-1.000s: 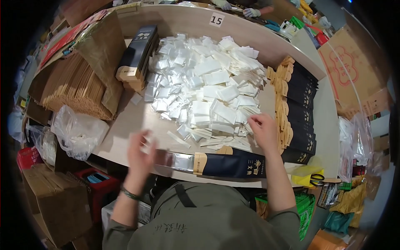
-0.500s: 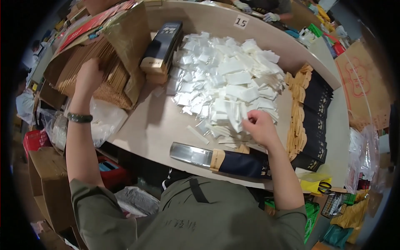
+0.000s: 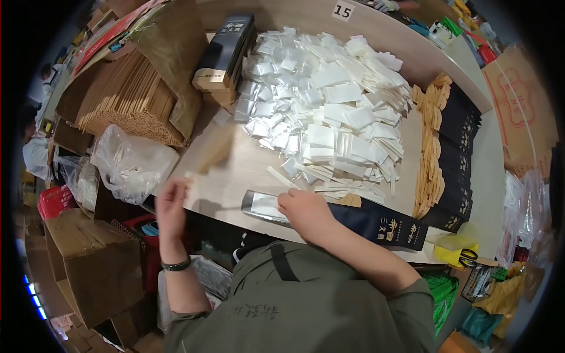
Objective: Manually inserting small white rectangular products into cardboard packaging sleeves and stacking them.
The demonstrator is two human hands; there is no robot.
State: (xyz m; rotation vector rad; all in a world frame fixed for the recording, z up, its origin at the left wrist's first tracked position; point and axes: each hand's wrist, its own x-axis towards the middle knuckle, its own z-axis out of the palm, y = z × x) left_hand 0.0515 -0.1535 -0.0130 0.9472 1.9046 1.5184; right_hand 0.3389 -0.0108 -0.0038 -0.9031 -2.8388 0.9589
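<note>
My left hand (image 3: 170, 203), smeared a little by motion, is closed on one end of a blurred tan strip (image 3: 216, 150) at the table's front left. My right hand (image 3: 306, 213) is closed, its fingertips on a white packet (image 3: 265, 205). That packet lies at the clear, shiny end of a long dark-blue sleeve (image 3: 376, 226) along the front edge; whether it is inside or on top I cannot tell. Behind that hand spreads a heap of white packets (image 3: 341, 94) and small clear sachets (image 3: 273, 109).
An opened carton (image 3: 191, 65) packed with upright tan strips (image 3: 126, 97) stands at left, above a clear plastic bag (image 3: 135, 167). A dark box (image 3: 223, 53) is beside it. Dark sleeves with tan ends (image 3: 450, 153) line the right side. Scissors (image 3: 468, 257) lie near the right corner.
My left hand has come out of the carton toward me with a tan strip. My right hand has moved left from the heap to the sleeve's clear end, where a white packet now lies.
</note>
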